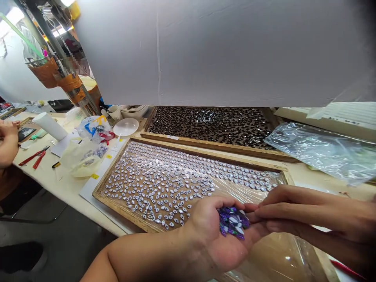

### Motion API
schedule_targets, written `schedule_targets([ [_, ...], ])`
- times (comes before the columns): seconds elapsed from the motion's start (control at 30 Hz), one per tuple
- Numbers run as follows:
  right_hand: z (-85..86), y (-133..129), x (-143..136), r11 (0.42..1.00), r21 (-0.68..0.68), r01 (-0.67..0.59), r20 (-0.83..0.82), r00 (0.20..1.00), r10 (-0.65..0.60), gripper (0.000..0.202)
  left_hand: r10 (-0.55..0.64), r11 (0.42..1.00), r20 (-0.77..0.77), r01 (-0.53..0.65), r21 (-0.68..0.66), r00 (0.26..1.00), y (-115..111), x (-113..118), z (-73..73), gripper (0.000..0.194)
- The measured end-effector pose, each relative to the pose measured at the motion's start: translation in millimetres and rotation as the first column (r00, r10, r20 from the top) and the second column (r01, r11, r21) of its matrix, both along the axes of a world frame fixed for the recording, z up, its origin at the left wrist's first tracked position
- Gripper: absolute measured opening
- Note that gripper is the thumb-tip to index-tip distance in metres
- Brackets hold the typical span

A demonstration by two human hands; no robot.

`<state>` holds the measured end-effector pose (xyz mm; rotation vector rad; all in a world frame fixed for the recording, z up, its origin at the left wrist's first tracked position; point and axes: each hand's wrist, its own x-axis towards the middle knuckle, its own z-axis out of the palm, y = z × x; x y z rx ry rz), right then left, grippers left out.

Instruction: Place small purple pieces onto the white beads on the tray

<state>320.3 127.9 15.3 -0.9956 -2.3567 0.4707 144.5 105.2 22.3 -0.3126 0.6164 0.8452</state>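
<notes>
Palm up, my left hand (220, 239) cradles a small pile of purple and white leaf-shaped sequins (233, 222). My right hand (282, 209) meets its fingertips, with thumb and fingers pressed together. Whatever those fingers pinch, if anything, is hidden. Beneath both hands lies a wooden-framed tray (190, 148) covered with clear film. Rows of small white eye-shaped pieces with dark centres (158, 188) are laid out over its left and far parts. Plain brown surface shows under the film at the near right.
Behind stands another framed tray (217, 147) of dark shiny pieces. Clear plastic film (326, 150) lies to the right. Leftward are a white dish (126, 127), plastic bags (84, 156), red-handled cutters (38, 157) and a co-worker's hand (8, 143). A white board (217, 51) hangs overhead.
</notes>
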Motion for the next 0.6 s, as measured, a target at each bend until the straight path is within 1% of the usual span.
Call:
schedule_targets([
  [0.07,0.2,5,10,0.989,-0.091,-0.115,0.040,0.992,0.119,0.019,-0.023,1.000,-0.005,0.023,0.021,1.000,-2,0,-1.6,0.016],
  [0.1,0.5,6,13,0.982,-0.129,-0.138,0.041,0.989,0.144,0.019,-0.031,0.999,-0.013,0.031,0.030,0.999,-2,0,-2.1,0.015],
  [0.17,2.0,5,16,0.981,-0.163,-0.105,0.016,0.994,0.109,0.019,-0.038,0.998,-0.025,0.039,0.046,0.999,-3,0,-2.2,0.015],
  [0.23,4.8,2,15,0.984,-0.166,-0.066,-0.003,0.998,0.067,0.018,-0.044,0.997,-0.041,0.047,0.059,0.998,-2,-2,-1.7,0.018],
  [0.3,9.3,-3,12,0.994,-0.112,-0.001,-0.021,1.000,-0.001,0.016,-0.062,0.994,-0.054,0.067,0.082,0.997,0,-3,-1.3,0.020],
  [0.37,16.2,-6,7,0.998,-0.011,0.070,-0.050,0.996,-0.070,0.016,-0.091,0.988,-0.070,0.099,0.119,0.993,0,-5,-1.0,0.021],
  [0.43,25.1,-10,0,0.991,0.073,0.110,-0.072,0.992,-0.105,0.017,-0.103,0.979,-0.104,0.119,0.168,0.989,-1,-5,-0.6,0.019],
  [0.47,29.5,-11,-4,0.994,0.069,0.085,-0.059,0.995,-0.081,0.018,-0.096,0.975,-0.129,0.119,0.188,0.987,-2,-5,-0.3,0.017],
  [0.5,33.4,-11,-8,0.994,0.062,0.094,-0.052,0.994,-0.091,0.020,-0.087,0.972,-0.156,0.119,0.203,0.984,-3,-5,-0.1,0.016],
  [0.6,38.4,-13,-18,0.983,0.058,0.177,-0.034,0.984,-0.175,0.021,-0.077,0.970,-0.212,0.122,0.208,0.974,-5,-4,-0.8,0.014],
])
